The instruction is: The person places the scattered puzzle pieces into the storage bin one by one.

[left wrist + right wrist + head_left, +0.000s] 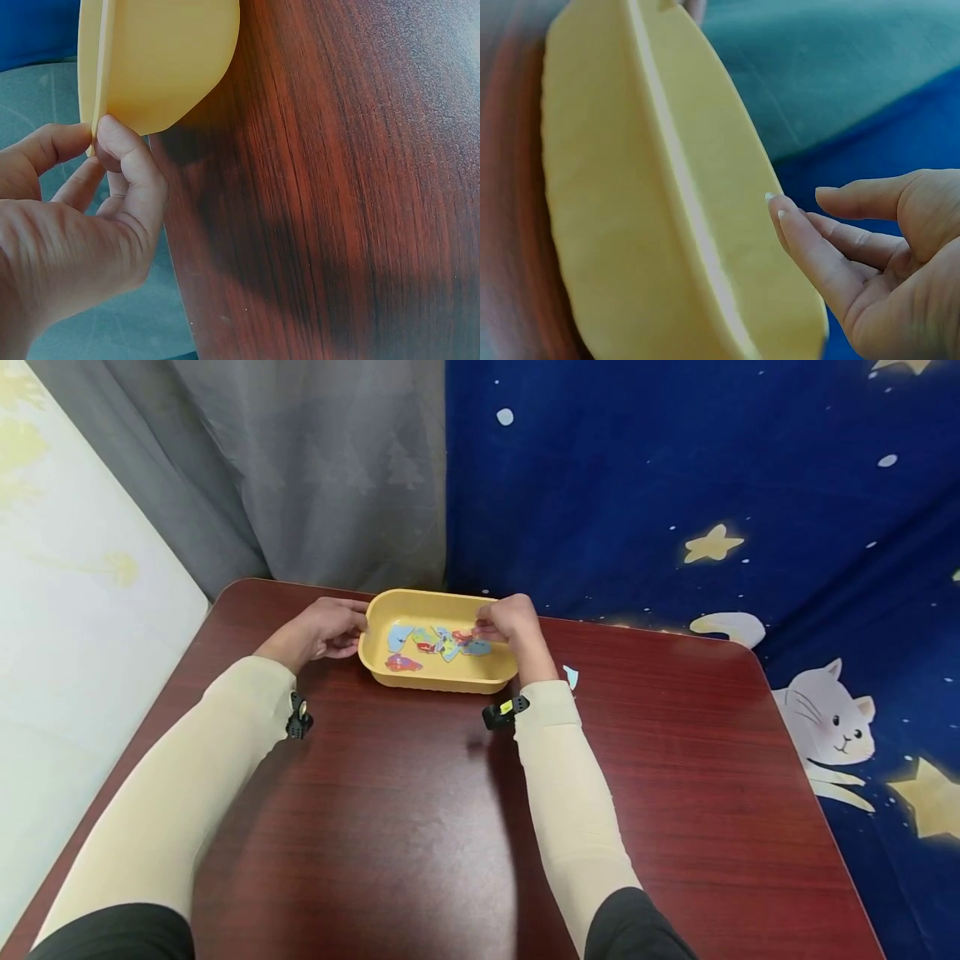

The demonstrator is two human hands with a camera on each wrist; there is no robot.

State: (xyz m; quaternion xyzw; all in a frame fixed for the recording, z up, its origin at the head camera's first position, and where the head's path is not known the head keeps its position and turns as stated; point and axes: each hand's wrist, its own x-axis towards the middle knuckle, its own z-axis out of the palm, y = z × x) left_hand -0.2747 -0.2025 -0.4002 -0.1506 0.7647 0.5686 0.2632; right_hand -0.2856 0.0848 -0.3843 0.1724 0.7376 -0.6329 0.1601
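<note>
A yellow plastic tray point(393, 681) with raised sides stands near the table's far edge. Inside lie several flat, brightly printed pieces, among them a red and purple piece point(403, 663) and a light-blue one point(398, 637). My left hand point(324, 625) pinches the tray's left rim between thumb and fingers, as the left wrist view shows up close. Over the tray's right end is my right hand point(512, 617), its fingers pointing in toward the pieces. In the right wrist view, that hand's thumb stands apart from loosely bent fingers, with nothing seen between them.
A small light-blue piece point(572, 677) lies on the table right of my right wrist. The dark red wooden table point(405, 793) meets a grey curtain point(337, 468) and a blue star-patterned cloth point(600, 485) behind. A white wall point(75, 610) runs along the left.
</note>
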